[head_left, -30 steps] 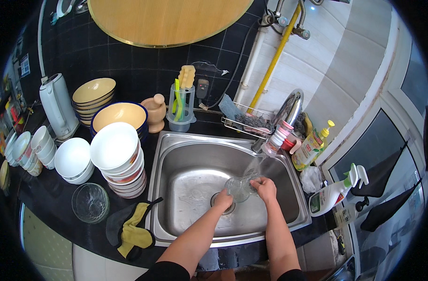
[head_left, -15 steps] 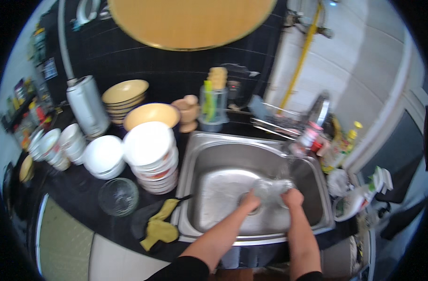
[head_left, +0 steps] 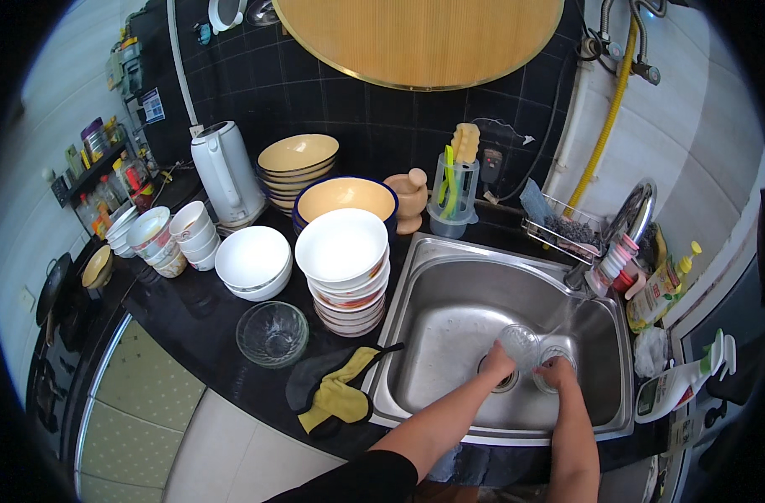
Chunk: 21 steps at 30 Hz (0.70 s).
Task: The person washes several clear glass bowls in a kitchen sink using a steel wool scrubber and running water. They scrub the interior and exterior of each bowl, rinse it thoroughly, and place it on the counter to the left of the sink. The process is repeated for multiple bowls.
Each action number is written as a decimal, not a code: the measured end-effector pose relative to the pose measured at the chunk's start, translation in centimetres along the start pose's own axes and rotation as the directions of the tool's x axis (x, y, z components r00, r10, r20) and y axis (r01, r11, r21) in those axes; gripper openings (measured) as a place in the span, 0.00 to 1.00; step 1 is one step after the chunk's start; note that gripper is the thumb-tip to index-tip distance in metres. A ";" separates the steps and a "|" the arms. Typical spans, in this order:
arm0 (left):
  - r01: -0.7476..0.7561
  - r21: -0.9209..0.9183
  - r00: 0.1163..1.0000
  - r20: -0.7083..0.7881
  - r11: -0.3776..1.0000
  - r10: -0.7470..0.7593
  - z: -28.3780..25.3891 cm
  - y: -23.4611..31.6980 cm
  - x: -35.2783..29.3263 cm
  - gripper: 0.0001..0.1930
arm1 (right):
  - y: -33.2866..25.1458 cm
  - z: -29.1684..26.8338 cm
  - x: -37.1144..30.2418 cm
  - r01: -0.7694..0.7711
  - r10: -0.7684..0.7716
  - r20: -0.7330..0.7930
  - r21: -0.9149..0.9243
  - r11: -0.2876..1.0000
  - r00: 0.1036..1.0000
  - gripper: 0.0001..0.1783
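Note:
Both my hands are low in the stainless steel sink (head_left: 424, 369), near its drain. My left hand (head_left: 498, 364) grips a clear glass bowl (head_left: 521, 340) by its rim, and the bowl is tilted. Close beside it, my right hand (head_left: 557, 370) is closed on the edge of a second clear glass bowl (head_left: 543, 383), which it partly covers. Water runs in a thin stream from the faucet (head_left: 642, 210) just behind the bowls. To the left of the sink, another clear glass bowl (head_left: 272, 335) rests on the black counter (head_left: 190, 318).
Stacked white bowls (head_left: 342, 247) and yellow enamel bowls (head_left: 349, 201) crowd the counter's left. A yellow-and-black glove (head_left: 336, 394) lies against the sink's left edge. At the right stand a spray bottle (head_left: 684, 381) and a yellow-capped detergent bottle (head_left: 657, 289). A wire rack (head_left: 567, 235) sits behind.
The whole view has shifted, so the sink and counter appear further right. My hands have come closer together, each still holding its glass bowl. The water keeps running.

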<state>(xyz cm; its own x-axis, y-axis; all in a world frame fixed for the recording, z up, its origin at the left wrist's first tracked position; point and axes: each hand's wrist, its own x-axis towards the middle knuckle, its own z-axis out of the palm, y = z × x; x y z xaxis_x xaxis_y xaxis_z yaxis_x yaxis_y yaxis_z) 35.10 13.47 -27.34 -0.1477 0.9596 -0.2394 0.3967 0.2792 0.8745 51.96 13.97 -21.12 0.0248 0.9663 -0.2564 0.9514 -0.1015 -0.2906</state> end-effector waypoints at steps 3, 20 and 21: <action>0.011 -0.045 0.999 -0.051 0.999 -0.014 0.4 -0.5 0.7 0.35 | 0.2 0.4 0.5 0.011 -0.010 -0.013 0.026 1.000 1.000 0.21; 0.144 0.053 0.982 0.120 0.988 -0.149 -0.6 -0.5 0.6 0.30 | 2.6 2.1 2.1 0.136 -0.138 -0.200 -0.021 0.990 0.970 0.20; 0.163 0.024 0.974 0.152 0.986 -0.165 -0.2 -1.4 1.2 0.29 | 2.2 2.3 2.4 0.110 -0.123 -0.225 -0.069 0.991 0.967 0.17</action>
<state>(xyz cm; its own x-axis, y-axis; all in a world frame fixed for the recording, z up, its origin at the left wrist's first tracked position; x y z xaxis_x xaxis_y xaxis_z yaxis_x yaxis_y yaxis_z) 34.18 14.17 -28.79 -0.0711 0.8943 -0.4417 0.3891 0.4326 0.8133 53.41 15.47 -24.51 -0.0241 0.9997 -0.0047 0.9673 0.0222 -0.2525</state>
